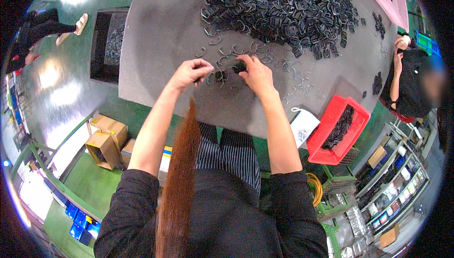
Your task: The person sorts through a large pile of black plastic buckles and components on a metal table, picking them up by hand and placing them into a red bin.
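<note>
My left hand (193, 72) hovers over the grey table (156, 45) with thumb and fingers pinched together. What it pinches, if anything, is too small to make out. Opposite it, my right hand (257, 74) curls its thumb and fingers around a small black buckle piece (240, 66), partly hidden by the fingers. Between the hands lies another dark piece (220, 76). Loose bent metal wire rings (235, 49) are scattered around both hands. Beyond them rises a large heap of black buckles (283, 12), many with metal wire loops.
At the right table edge stands a red basket (363, 118) holding black pieces, beside a white pouch (303, 126). A pink basket (396, 4) sits far right, near a co-worker (402, 68). Small black clusters (377, 84) lie there. A black bin (97, 66) stands left of the table.
</note>
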{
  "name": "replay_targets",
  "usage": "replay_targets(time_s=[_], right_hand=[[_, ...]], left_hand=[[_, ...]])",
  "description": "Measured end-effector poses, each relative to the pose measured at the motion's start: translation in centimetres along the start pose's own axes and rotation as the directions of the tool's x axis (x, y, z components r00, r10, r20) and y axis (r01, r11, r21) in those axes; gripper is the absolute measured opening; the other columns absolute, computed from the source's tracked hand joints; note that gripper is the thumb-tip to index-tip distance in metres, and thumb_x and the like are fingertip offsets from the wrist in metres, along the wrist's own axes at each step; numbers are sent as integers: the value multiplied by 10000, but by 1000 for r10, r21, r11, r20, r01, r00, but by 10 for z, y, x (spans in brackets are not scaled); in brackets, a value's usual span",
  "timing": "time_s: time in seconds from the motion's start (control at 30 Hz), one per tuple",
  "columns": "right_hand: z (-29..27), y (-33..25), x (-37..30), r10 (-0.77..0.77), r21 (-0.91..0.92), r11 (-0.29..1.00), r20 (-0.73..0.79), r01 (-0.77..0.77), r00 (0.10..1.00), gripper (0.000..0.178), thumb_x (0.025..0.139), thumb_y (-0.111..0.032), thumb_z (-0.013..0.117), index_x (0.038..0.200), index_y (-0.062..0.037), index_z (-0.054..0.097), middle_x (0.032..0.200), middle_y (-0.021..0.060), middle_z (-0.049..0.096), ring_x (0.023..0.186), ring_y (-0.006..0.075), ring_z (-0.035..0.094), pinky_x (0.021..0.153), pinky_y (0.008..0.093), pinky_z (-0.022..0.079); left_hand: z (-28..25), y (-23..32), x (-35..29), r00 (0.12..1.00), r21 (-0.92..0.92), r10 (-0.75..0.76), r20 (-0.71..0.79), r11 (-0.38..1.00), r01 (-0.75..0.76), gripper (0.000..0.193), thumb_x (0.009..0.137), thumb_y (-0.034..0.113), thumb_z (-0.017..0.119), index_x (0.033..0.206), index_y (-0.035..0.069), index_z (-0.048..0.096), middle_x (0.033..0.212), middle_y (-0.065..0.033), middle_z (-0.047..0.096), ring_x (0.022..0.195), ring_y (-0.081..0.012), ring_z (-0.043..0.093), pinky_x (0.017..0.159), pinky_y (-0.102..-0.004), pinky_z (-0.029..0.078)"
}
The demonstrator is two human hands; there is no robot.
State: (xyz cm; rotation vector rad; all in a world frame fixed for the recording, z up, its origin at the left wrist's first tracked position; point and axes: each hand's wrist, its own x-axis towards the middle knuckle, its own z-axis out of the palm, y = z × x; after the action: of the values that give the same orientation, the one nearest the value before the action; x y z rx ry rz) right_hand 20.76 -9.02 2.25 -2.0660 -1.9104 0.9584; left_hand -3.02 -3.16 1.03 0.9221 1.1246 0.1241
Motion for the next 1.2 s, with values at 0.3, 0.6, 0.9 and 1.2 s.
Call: replay_targets(time_s=[0.3,0.6,0.9,1.2], right_hand=[[2,14,-11,125,286,952,-43,-108,991,328,694,-139,735,983,-116,583,884,100,607,751,283,619,648,374,495],[-27,31,-42,285,919,193,283,-344,916,308,763,-163,673,1037,-44,600,752,23,585,619,90,534,478,213,386],[-8,38,-68,77,924,-248,317,-290,945,255,868,-350,572,921,-101,575,853,35,607,803,175,617,502,229,470],[-33,78,-163,290,790,-613,244,-17,925,590,876,-540,467,1180,-36,498,1103,89,584,1026,230,571,856,418,486]], left_hand=[[45,-1,3,944,665,252,-213,746,-49,205,715,218,696,858,81,641,737,-77,640,706,-237,634,656,-348,485],[2,14,-2,967,400,-11,-256,909,116,257,746,298,723,819,61,656,663,5,609,533,-69,536,457,-234,413],[-4,30,-6,975,203,-142,-168,963,175,226,771,307,711,830,101,639,684,47,585,570,-45,507,453,-199,368],[254,79,-10,796,500,594,117,657,-564,199,759,245,668,786,58,606,790,-92,604,724,-244,595,650,-356,481]])
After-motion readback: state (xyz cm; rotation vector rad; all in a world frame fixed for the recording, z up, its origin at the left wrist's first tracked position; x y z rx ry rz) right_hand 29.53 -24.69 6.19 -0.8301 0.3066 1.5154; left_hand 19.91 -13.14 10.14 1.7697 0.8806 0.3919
